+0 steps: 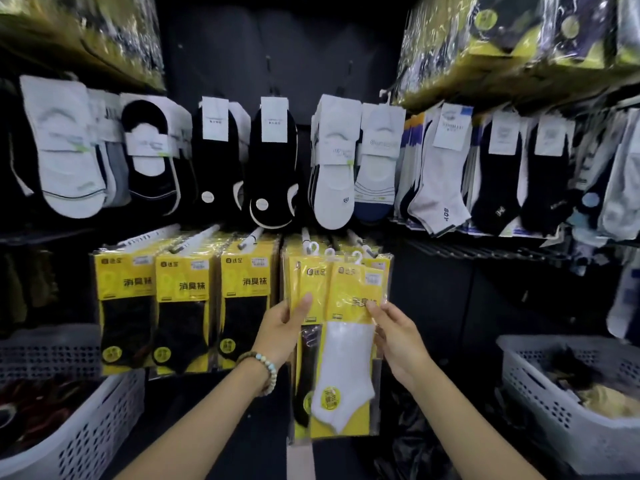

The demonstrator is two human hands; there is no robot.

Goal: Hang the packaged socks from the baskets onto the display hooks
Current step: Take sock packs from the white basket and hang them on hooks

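Note:
A yellow pack of white socks (346, 368) is up in front of the lower row of display hooks (306, 237), its white hanger loop near a hook tip. Behind it a second yellow pack with dark socks (304, 341) overlaps it. My left hand (280, 334), with a bead bracelet on the wrist, grips the packs' left edge, thumb on the front. My right hand (398, 337) pinches the white-sock pack's right edge. Three rows of yellow packs with black socks (183, 306) hang on hooks to the left.
Loose black and white socks (273, 161) hang on the upper row. A white perforated basket (86, 434) stands at lower left and another white basket (554, 403) with packs at lower right. Wrapped stock (519, 36) sits on the shelves above.

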